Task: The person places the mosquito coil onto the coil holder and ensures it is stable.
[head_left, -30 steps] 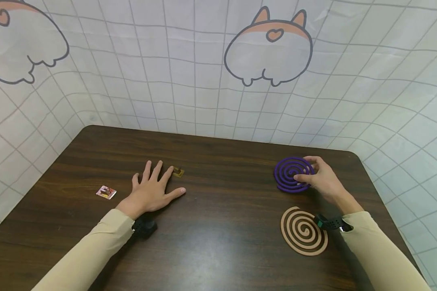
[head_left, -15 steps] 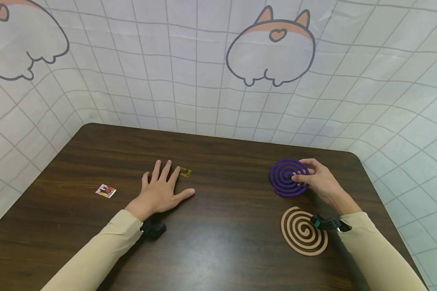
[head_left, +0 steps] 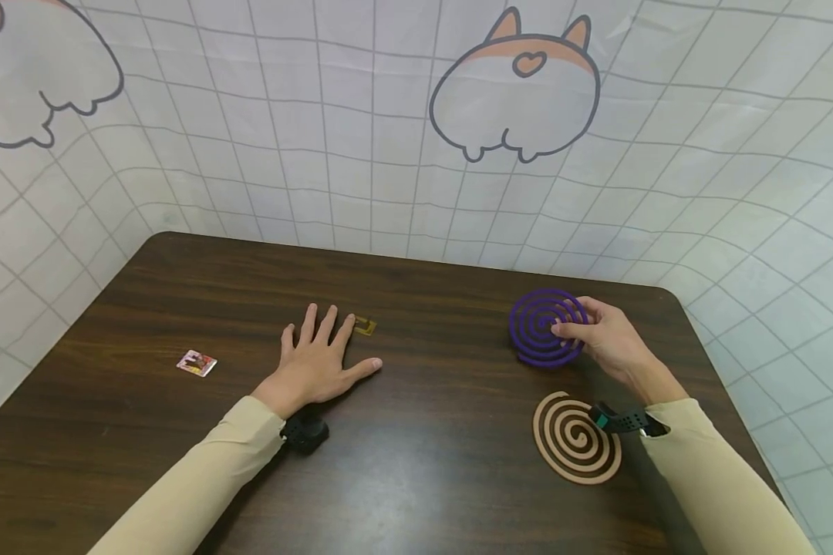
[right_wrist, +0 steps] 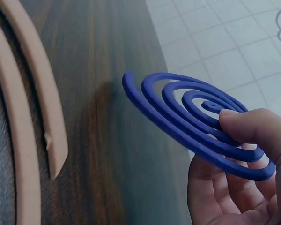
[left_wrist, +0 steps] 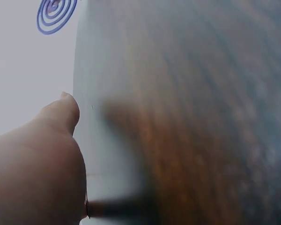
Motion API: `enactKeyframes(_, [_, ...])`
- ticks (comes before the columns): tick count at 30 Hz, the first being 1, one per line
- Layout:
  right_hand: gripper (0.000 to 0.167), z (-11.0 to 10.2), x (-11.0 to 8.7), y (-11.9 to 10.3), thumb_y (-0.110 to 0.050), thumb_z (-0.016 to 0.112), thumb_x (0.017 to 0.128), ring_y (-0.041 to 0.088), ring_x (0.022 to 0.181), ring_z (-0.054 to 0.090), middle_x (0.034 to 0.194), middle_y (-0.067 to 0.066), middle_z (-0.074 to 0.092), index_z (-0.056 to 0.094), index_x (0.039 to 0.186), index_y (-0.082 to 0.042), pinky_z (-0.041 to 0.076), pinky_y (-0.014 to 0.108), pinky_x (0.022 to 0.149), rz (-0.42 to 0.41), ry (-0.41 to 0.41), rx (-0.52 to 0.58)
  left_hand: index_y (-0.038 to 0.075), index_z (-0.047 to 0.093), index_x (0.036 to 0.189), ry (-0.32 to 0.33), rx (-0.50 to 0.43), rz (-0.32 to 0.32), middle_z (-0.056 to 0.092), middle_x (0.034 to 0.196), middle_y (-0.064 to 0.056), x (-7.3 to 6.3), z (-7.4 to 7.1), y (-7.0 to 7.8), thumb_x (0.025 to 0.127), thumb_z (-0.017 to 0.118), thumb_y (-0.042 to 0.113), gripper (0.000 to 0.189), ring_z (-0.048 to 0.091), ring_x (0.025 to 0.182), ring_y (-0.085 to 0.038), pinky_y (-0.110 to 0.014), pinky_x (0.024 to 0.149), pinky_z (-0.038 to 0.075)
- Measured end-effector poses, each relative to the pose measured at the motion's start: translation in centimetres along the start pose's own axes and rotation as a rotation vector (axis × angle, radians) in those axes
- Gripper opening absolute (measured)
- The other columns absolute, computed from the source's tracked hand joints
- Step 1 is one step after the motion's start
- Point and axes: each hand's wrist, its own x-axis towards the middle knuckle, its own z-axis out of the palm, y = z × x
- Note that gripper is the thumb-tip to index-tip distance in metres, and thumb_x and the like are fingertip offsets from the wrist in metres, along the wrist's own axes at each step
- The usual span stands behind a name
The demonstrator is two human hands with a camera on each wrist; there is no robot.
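A purple mosquito coil (head_left: 543,358) is held off the table at the back right. My right hand (head_left: 607,339) pinches its right side. The right wrist view shows the thumb (right_wrist: 253,126) on the coil's upper face and curled fingers beneath. Below that hand a tan mosquito coil (head_left: 547,439) lies flat on the table, partly covered by the wrist strap. My left hand (head_left: 312,368) lies palm down with spread, straight fingers. Its index fingertip is at a small yellow flat piece (head_left: 369,327), whose left part the finger may cover.
A small colourful picture card (head_left: 197,363) lies left of the left hand. The dark wood table (head_left: 416,432) has rounded back corners. A white curtain with grid lines (head_left: 361,116) hangs behind and at both sides.
My left hand has slid to the right, and the yellow piece has shifted right with it. The purple coil has moved slightly left and tilted up in my right hand.
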Motion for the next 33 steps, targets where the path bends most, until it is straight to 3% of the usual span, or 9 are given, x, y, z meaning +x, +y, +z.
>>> enactKeyframes(8, [0.046,0.7,-0.4,-1.4,-0.009,0.079,0.092,0.006,0.082,0.068,0.098,-0.009,0.071,0.052,0.128,0.003,0.059,0.022,0.074,-0.05,-0.004,-0.009,0.023,0.012,0.169,-0.022,-0.005,0.011,0.001,0.177,-0.014,0.5,0.2,0.7,0.094,0.04,0.083,0.099,-0.008,0.163,-0.043,-0.073,0.125,0.001])
enactKeyframes(15, [0.044,1.7,-0.6,-2.6,-0.006,0.077,0.093,0.01,0.084,0.07,0.102,-0.005,0.07,0.052,0.129,0.001,0.06,0.023,0.075,-0.088,-0.022,0.026,0.017,0.01,0.169,-0.014,-0.004,0.031,0.002,0.177,-0.013,0.7,0.4,1.4,0.095,0.041,0.082,0.103,-0.006,0.163,-0.043,-0.071,0.126,0.001])
enactKeyframes(22, [0.044,3.1,-0.3,-3.7,-0.005,0.076,0.093,0.012,0.083,0.074,0.104,-0.004,0.07,0.052,0.13,-0.001,0.062,0.026,0.079,-0.073,-0.026,0.06,0.016,0.01,0.168,-0.019,-0.007,0.037,0.001,0.177,-0.014,0.8,0.4,2.0,0.095,0.041,0.081,0.102,-0.007,0.163,-0.042,-0.07,0.127,0.002])
enactKeyframes(33, [0.038,5.8,0.6,-4.7,-0.002,0.074,0.094,0.005,0.089,0.07,0.107,-0.003,0.067,0.055,0.127,-0.004,0.061,0.022,0.079,-0.061,-0.021,0.109,0.01,0.008,0.168,-0.022,-0.056,0.095,-0.002,0.177,-0.013,1.0,0.9,2.9,0.097,0.044,0.077,0.104,-0.008,0.164,-0.039,-0.066,0.129,0.006])
